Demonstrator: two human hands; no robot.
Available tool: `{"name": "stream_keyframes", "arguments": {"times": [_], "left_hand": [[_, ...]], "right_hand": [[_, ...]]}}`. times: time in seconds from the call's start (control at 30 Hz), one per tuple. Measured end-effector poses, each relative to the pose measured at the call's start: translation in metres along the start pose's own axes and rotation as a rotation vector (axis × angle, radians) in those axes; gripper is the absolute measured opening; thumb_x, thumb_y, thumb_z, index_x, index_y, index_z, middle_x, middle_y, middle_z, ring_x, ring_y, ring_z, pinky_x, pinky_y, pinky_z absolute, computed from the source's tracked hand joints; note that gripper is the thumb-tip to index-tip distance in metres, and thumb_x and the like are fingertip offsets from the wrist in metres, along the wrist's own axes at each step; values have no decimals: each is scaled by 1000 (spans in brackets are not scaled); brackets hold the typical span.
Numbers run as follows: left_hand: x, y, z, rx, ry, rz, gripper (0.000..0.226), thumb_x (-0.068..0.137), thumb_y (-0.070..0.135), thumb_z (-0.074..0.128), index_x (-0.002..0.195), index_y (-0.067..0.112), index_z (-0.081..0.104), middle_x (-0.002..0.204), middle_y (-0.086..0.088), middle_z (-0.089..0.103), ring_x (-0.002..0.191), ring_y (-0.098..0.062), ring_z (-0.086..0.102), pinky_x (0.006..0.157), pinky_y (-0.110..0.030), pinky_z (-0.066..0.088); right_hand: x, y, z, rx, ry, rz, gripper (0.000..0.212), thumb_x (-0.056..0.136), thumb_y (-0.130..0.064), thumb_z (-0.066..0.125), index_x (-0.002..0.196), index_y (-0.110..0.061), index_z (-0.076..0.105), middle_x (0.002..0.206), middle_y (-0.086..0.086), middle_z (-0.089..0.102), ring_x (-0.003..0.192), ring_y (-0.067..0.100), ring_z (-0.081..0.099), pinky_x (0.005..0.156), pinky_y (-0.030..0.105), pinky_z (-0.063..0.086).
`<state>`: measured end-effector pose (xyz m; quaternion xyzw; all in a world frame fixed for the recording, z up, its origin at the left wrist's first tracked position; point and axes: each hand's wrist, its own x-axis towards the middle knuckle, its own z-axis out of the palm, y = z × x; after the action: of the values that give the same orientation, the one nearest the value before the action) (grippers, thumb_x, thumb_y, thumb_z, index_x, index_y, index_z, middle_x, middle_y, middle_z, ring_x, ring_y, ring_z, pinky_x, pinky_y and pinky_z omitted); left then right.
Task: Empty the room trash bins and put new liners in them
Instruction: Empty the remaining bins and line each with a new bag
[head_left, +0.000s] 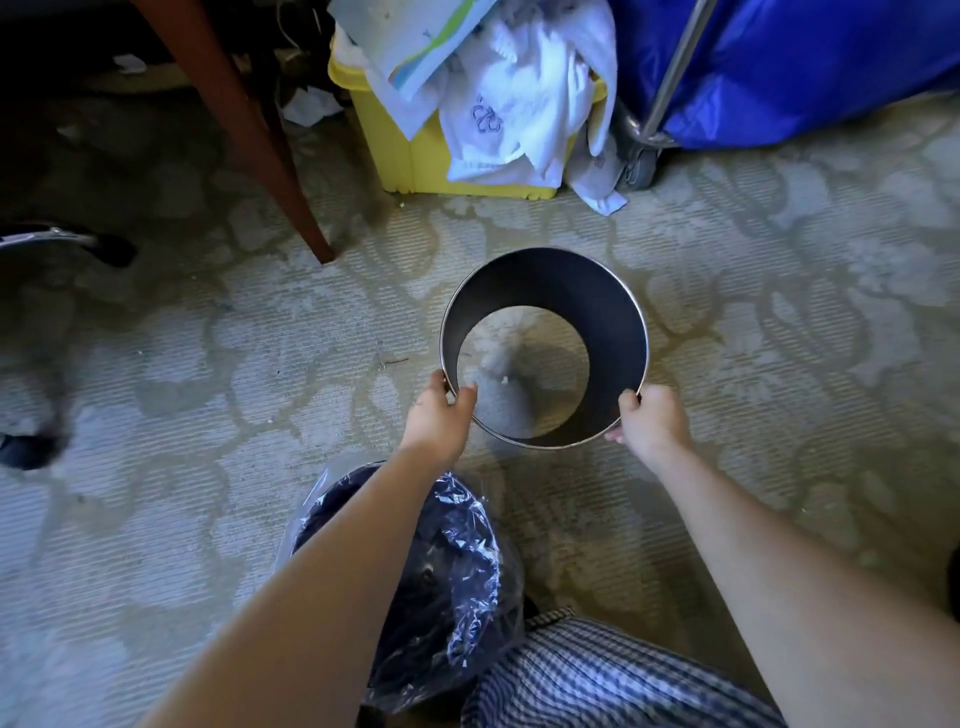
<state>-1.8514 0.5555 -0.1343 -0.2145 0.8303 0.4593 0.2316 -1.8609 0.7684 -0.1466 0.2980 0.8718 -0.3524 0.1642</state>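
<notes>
A dark round bin shell (613, 312) with a thin metal rim is held over the carpet, and the floor shows straight through its open bottom. My left hand (441, 415) grips the rim at its near left, thumb inside. My right hand (654, 421) grips the rim at its near right. Closer to me, under my left forearm, stands a second dark bin (447, 571) with a clear plastic liner draped over its rim.
A yellow tub (415, 156) heaped with white linen (519, 93) stands beyond the bin shell. A blue cart bag (805, 62) on a wheeled metal frame is at the far right. A wooden furniture leg (260, 145) slants down at the left. Patterned carpet covers the floor.
</notes>
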Motion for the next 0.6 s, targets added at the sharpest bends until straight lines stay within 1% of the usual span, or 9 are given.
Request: {"name": "stream_keyframes", "arguments": {"times": [0.03, 0.1, 0.17, 0.2, 0.23, 0.33, 0.43, 0.5, 0.6], "left_hand": [[-7, 10, -4, -22, 28, 29, 47, 100, 35, 38, 141, 12, 37, 136, -9, 50, 122, -30, 48, 96, -34, 36], [-22, 26, -17, 1, 97, 97, 40, 101, 34, 37, 133, 10, 44, 130, -9, 53, 120, -30, 50, 92, -33, 37], [-38, 35, -35, 43, 163, 159, 30, 100, 35, 37, 110, 11, 52, 114, -14, 60, 107, -34, 57, 85, -35, 40], [-48, 39, -45, 70, 188, 174, 28, 100, 36, 36, 98, 12, 50, 103, -15, 62, 99, -35, 59, 80, -36, 41], [-62, 42, -56, 105, 206, 182, 29, 100, 37, 35, 91, 12, 46, 93, -14, 60, 93, -35, 60, 74, -36, 40], [-116, 46, -88, 185, 273, 218, 31, 101, 36, 32, 85, 11, 41, 75, -4, 48, 80, -31, 49, 67, -33, 30], [-175, 41, -116, 198, 338, 263, 32, 101, 35, 32, 74, 18, 35, 68, 1, 44, 76, -28, 43, 64, -33, 25], [-209, 34, -132, 195, 372, 265, 35, 101, 33, 32, 68, 22, 31, 65, 2, 44, 74, -29, 43, 62, -34, 24], [-254, 19, -150, 186, 427, 253, 35, 101, 33, 32, 67, 24, 30, 65, 2, 45, 74, -31, 45, 63, -35, 26]], "right_hand": [[-6, -4, -9, 5, 16, -28, 29, 98, -16, 38, 78, -5, 54, 68, 14, 65, 43, 13, 61, 59, 24, 48], [-23, -15, -27, 23, 55, -95, 32, 97, -15, 38, 70, -7, 52, 64, 16, 65, 54, 25, 66, 64, 29, 50], [-43, -24, -45, 35, 96, -186, 35, 97, -14, 39, 64, -8, 49, 59, 17, 63, 61, 32, 69, 63, 33, 51], [-55, -28, -54, 27, 115, -228, 36, 97, -15, 39, 62, -9, 48, 58, 16, 61, 62, 34, 68, 62, 34, 50], [-67, -30, -62, 16, 140, -276, 37, 97, -19, 39, 62, -10, 47, 59, 17, 61, 63, 37, 67, 63, 36, 51], [-108, -36, -80, 8, 178, -391, 37, 96, -24, 42, 62, -9, 45, 69, 23, 62, 68, 42, 64, 68, 47, 52], [-153, -43, -91, 14, 201, -480, 41, 95, -30, 42, 67, -1, 50, 67, 22, 60, 65, 41, 62, 65, 49, 51], [-184, -49, -95, 11, 193, -536, 40, 96, -26, 43, 68, 3, 51, 65, 21, 60, 65, 40, 60, 66, 48, 49], [-227, -54, -95, 20, 144, -572, 41, 97, -26, 44, 66, 1, 47, 65, 20, 58, 64, 38, 59, 65, 46, 48]]}}
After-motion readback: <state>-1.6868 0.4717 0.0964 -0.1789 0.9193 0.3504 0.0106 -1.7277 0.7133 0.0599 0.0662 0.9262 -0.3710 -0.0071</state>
